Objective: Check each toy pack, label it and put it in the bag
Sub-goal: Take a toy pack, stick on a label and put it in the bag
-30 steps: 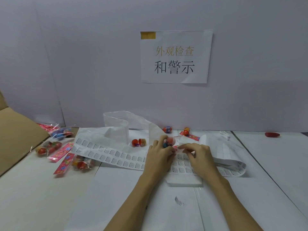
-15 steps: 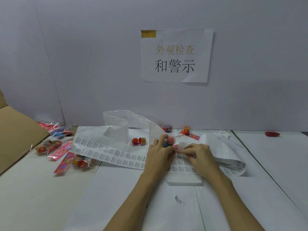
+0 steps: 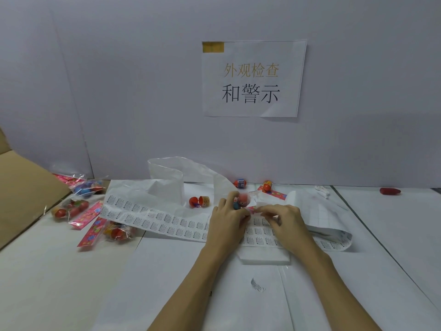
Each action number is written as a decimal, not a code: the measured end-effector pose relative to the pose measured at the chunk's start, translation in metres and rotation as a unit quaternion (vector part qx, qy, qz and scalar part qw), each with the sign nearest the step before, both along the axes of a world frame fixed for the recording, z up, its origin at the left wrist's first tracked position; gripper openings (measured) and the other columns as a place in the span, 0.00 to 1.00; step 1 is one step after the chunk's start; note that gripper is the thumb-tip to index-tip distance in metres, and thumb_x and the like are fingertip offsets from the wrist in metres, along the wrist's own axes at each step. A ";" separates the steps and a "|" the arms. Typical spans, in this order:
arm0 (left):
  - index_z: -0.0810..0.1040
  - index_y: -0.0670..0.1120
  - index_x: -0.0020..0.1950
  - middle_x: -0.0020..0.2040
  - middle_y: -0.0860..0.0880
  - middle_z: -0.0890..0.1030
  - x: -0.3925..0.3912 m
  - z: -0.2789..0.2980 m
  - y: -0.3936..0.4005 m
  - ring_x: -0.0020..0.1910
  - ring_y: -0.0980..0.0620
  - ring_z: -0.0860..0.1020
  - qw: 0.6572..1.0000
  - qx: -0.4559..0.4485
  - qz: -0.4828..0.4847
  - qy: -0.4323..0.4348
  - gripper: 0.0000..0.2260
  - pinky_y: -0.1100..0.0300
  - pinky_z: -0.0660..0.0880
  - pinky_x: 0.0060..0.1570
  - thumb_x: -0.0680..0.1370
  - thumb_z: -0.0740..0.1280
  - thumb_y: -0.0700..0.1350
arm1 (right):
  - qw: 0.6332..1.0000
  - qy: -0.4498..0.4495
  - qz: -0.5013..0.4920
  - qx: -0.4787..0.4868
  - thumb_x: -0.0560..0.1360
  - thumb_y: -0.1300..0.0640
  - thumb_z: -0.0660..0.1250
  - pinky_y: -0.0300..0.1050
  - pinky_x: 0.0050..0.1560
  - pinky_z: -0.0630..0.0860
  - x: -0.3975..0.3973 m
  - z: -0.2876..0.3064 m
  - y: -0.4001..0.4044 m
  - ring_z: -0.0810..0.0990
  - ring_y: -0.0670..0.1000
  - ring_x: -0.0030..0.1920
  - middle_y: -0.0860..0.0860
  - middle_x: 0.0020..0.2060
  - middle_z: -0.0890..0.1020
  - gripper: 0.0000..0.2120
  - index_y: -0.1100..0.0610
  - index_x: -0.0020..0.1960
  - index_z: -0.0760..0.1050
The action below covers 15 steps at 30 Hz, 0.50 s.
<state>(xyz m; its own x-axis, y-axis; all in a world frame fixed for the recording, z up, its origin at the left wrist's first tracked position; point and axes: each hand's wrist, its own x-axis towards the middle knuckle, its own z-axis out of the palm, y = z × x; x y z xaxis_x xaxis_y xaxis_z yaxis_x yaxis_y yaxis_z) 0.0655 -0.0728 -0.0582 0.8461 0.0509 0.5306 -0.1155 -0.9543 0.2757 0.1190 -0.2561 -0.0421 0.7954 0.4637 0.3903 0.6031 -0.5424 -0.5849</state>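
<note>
My left hand (image 3: pixel 228 217) grips a clear toy pack (image 3: pixel 242 200) with red and blue toys, held just above a long white label sheet (image 3: pixel 152 217) that runs across the table. My right hand (image 3: pixel 282 218) is beside it and pinches a small white label (image 3: pixel 257 206) at the pack's edge. A white plastic bag (image 3: pixel 171 177) lies crumpled behind the sheet. Three more toy packs lie at the left (image 3: pixel 88 187) (image 3: pixel 69 209) (image 3: pixel 117 231). Loose toys sit behind my hands (image 3: pixel 199 201) (image 3: pixel 239 183) (image 3: pixel 267 186).
A brown cardboard box flap (image 3: pixel 26 194) rises at the far left. A printed paper sign (image 3: pixel 253 78) hangs on the grey back wall. A small red object (image 3: pixel 390 191) lies at the far right, and a stack of white sheets (image 3: pixel 265 256) sits under my wrists.
My right hand has lifted off the label sheet with a peeled label and brought it to the pack in my left hand. The left hand has hardly moved.
</note>
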 end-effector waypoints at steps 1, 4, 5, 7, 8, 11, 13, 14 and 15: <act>0.85 0.54 0.57 0.74 0.50 0.68 0.000 0.000 0.000 0.62 0.46 0.72 1.000 -0.002 -0.001 0.000 0.09 0.52 0.72 0.56 0.84 0.65 0.52 | 1.000 -0.002 -0.002 -0.026 0.80 0.66 0.69 0.54 0.67 0.73 -0.001 0.000 0.001 0.80 0.55 0.58 0.46 0.52 0.87 0.15 0.49 0.59 0.86; 0.86 0.54 0.56 0.73 0.50 0.69 -0.001 0.001 -0.001 0.60 0.46 0.73 1.000 -0.008 -0.003 -0.006 0.09 0.52 0.73 0.54 0.84 0.66 0.52 | 1.000 -0.001 -0.001 -0.019 0.79 0.66 0.70 0.57 0.66 0.73 0.001 -0.002 0.002 0.81 0.54 0.56 0.43 0.48 0.86 0.14 0.48 0.51 0.87; 0.86 0.53 0.56 0.73 0.49 0.69 -0.001 0.002 -0.001 0.60 0.45 0.73 1.000 -0.010 -0.003 -0.007 0.09 0.52 0.73 0.54 0.84 0.66 0.51 | 1.000 0.000 0.001 0.002 0.79 0.67 0.70 0.57 0.64 0.74 0.001 -0.002 0.001 0.81 0.53 0.54 0.41 0.45 0.86 0.14 0.48 0.49 0.86; 0.86 0.52 0.55 0.73 0.49 0.70 -0.002 0.002 -0.001 0.60 0.45 0.73 1.000 -0.012 -0.002 -0.009 0.09 0.53 0.72 0.53 0.83 0.67 0.51 | 1.000 0.003 0.002 0.017 0.78 0.67 0.71 0.56 0.64 0.75 0.001 -0.003 0.001 0.82 0.52 0.54 0.41 0.45 0.86 0.14 0.48 0.52 0.86; 0.86 0.51 0.55 0.73 0.49 0.70 -0.002 0.002 -0.001 0.60 0.45 0.73 1.000 -0.014 -0.004 -0.011 0.09 0.53 0.72 0.53 0.83 0.67 0.51 | 1.000 0.002 -0.001 0.003 0.78 0.66 0.71 0.56 0.65 0.74 0.001 -0.002 0.001 0.81 0.53 0.55 0.43 0.47 0.86 0.14 0.48 0.56 0.86; 0.86 0.52 0.56 0.73 0.49 0.70 -0.002 0.002 -0.002 0.61 0.46 0.73 1.000 -0.016 -0.007 -0.012 0.10 0.52 0.73 0.55 0.84 0.67 0.52 | 0.998 -0.016 -0.014 -0.067 0.78 0.58 0.73 0.51 0.70 0.65 0.001 -0.002 0.005 0.79 0.52 0.58 0.43 0.52 0.85 0.12 0.43 0.58 0.85; 0.86 0.53 0.56 0.73 0.50 0.70 -0.001 0.002 -0.001 0.61 0.46 0.73 1.000 -0.015 -0.005 -0.011 0.10 0.52 0.73 0.56 0.84 0.66 0.53 | 0.997 -0.023 -0.015 -0.071 0.77 0.54 0.75 0.50 0.70 0.63 0.001 -0.002 0.006 0.79 0.50 0.57 0.42 0.52 0.84 0.08 0.42 0.53 0.86; 0.86 0.53 0.55 0.73 0.50 0.69 -0.001 0.002 -0.001 0.61 0.46 0.73 1.000 -0.013 -0.004 -0.010 0.10 0.52 0.73 0.56 0.84 0.66 0.53 | 0.997 -0.027 -0.017 -0.068 0.77 0.53 0.75 0.50 0.70 0.62 0.001 -0.003 0.007 0.79 0.49 0.56 0.41 0.50 0.84 0.06 0.42 0.51 0.85; 0.86 0.53 0.54 0.73 0.50 0.69 -0.001 0.001 -0.001 0.61 0.46 0.73 1.000 -0.012 -0.003 -0.011 0.10 0.52 0.73 0.56 0.84 0.66 0.53 | 0.997 -0.032 -0.022 -0.067 0.77 0.52 0.75 0.50 0.69 0.63 0.000 -0.003 0.008 0.79 0.48 0.55 0.41 0.49 0.84 0.04 0.42 0.49 0.85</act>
<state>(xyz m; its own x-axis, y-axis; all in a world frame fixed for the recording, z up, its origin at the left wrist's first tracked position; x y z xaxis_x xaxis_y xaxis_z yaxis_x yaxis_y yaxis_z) 0.0648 -0.0742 -0.0568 0.8350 0.0592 0.5470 -0.1273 -0.9464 0.2968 0.1194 -0.2482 -0.0449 0.7908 0.4810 0.3784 0.6118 -0.6392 -0.4660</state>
